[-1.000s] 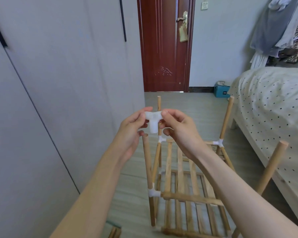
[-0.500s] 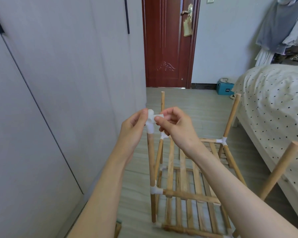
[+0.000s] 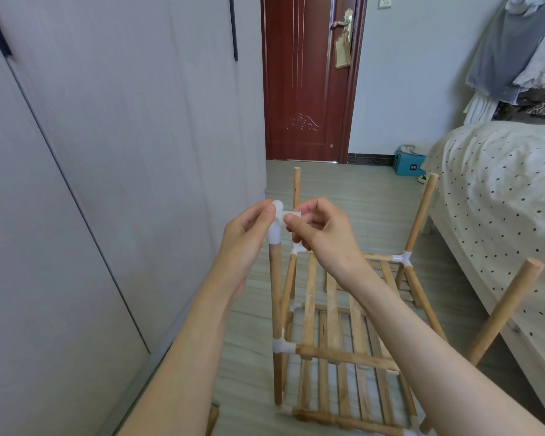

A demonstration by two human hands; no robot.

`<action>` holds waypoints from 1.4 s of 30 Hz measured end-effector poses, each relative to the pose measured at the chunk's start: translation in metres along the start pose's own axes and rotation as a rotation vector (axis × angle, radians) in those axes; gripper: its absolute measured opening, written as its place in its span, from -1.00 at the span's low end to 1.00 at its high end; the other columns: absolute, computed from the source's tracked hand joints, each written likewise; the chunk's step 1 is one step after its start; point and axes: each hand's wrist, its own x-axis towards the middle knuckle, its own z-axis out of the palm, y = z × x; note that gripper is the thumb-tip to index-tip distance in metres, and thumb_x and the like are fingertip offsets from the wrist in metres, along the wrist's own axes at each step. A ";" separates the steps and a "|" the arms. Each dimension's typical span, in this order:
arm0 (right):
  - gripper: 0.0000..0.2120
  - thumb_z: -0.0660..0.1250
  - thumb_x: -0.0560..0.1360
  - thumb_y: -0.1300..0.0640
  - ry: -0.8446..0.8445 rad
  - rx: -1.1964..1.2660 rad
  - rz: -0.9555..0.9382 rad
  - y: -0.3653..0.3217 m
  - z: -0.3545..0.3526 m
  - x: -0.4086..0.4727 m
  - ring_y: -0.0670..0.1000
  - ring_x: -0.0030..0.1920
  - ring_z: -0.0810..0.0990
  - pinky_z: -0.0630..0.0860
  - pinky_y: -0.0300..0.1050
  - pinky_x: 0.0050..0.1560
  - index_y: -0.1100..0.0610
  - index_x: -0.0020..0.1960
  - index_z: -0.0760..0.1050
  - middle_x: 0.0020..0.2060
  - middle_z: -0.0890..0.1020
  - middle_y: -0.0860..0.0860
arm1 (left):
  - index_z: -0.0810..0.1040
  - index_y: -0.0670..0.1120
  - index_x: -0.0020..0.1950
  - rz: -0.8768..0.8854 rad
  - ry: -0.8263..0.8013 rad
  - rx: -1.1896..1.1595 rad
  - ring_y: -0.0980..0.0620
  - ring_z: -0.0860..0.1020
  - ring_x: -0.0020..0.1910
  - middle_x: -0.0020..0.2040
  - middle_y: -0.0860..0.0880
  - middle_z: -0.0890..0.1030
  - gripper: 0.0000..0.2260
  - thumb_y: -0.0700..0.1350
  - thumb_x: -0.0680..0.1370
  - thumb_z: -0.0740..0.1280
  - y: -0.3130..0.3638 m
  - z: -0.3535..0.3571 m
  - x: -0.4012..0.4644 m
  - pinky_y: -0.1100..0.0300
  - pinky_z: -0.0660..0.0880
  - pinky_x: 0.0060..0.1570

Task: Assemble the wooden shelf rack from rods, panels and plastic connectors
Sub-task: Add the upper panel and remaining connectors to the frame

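- A white connector (image 3: pixel 277 224) sits on the top end of the near-left rod (image 3: pixel 276 313), just left of frame centre; its lower socket points down over the rod tip and a side socket points toward 3 o'clock
- The left hand (image 3: pixel 247 237) pinches the connector from the 9 o'clock side, thumb against its rounded top, fingers curled behind it
- The right hand (image 3: pixel 323 229) pinches the side socket from 3 o'clock, thumb and forefinger closed on it, the other fingers curled under
- The near-left rod stands upright, long axis running 12 to 6, and passes through a lower connector (image 3: pixel 280 346) from which a rail (image 3: pixel 346 357) runs toward 3 o'clock
- The rack (image 3: pixel 337 309) stands on the floor (image 3: pixel 359 196) below the hands, its slats running away from the camera, 6 to 12
- The far-left rod (image 3: pixel 296 187) rises upright behind the hands; the far-right rod (image 3: pixel 421 212) leans slightly toward 1 o'clock; the near-right rod (image 3: pixel 504 313) tilts toward 1 o'clock, its top bare
- A wardrobe (image 3: pixel 107 184) fills the 9 o'clock side, a bed (image 3: pixel 501 190) lies at 3 o'clock, a door (image 3: pixel 306 77) stands at 12 o'clock, and a blue box (image 3: pixel 408 163) sits near the bed's far corner
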 end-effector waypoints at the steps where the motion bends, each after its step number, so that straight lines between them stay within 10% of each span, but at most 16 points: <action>1: -0.90 0.38 0.48 0.19 -0.002 -0.006 -0.001 0.000 0.000 0.000 -0.08 -0.34 0.52 0.42 -0.36 -0.35 0.13 -0.11 0.45 -0.28 0.56 0.11 | 0.54 0.18 0.09 -0.003 0.001 -0.005 0.17 0.47 0.24 0.19 0.14 0.58 -0.86 0.04 0.57 0.24 0.000 0.001 0.000 0.34 0.38 0.05; 16: -0.94 0.34 0.50 0.19 -0.069 -0.052 0.016 0.009 -0.004 -0.004 -0.03 -0.29 0.57 0.42 -0.33 -0.32 0.09 -0.12 0.46 -0.40 0.57 -0.01 | 0.52 0.07 0.25 -0.110 0.020 0.024 0.12 0.46 0.21 0.20 0.07 0.55 -0.74 0.01 0.58 0.22 -0.013 0.002 0.008 0.33 0.34 -0.08; 25: -0.96 0.33 0.52 0.23 -0.064 -0.017 0.011 0.010 0.000 -0.007 -0.24 -0.49 0.49 0.35 -0.42 -0.42 0.16 -0.08 0.47 -0.55 0.53 -0.13 | 0.56 0.00 0.14 -0.313 -0.073 -0.141 0.12 0.53 -0.25 -0.03 -0.01 0.61 -0.48 0.31 0.47 0.05 -0.035 0.016 0.006 0.17 0.42 -0.12; 32: -0.90 0.35 0.51 0.21 -0.046 -0.011 0.045 0.012 -0.005 -0.007 -0.24 -0.46 0.47 0.37 -0.41 -0.35 0.22 -0.01 0.50 -0.47 0.53 -0.05 | 0.44 0.04 -0.11 -0.205 -0.011 -0.215 0.19 0.30 -0.49 -0.45 0.19 0.51 -0.71 0.13 0.57 0.01 -0.040 0.031 0.012 0.26 0.27 -0.39; 42: -0.84 0.34 0.50 0.28 -0.031 0.043 0.078 0.016 -0.001 -0.010 -0.21 -0.54 0.46 0.36 -0.46 -0.39 0.35 0.02 0.47 -0.50 0.51 -0.02 | 0.42 -0.10 0.04 -0.275 0.048 -0.269 0.12 0.26 -0.41 -0.07 -0.10 0.38 -0.71 0.04 0.60 0.00 -0.044 0.031 0.015 0.22 0.24 -0.28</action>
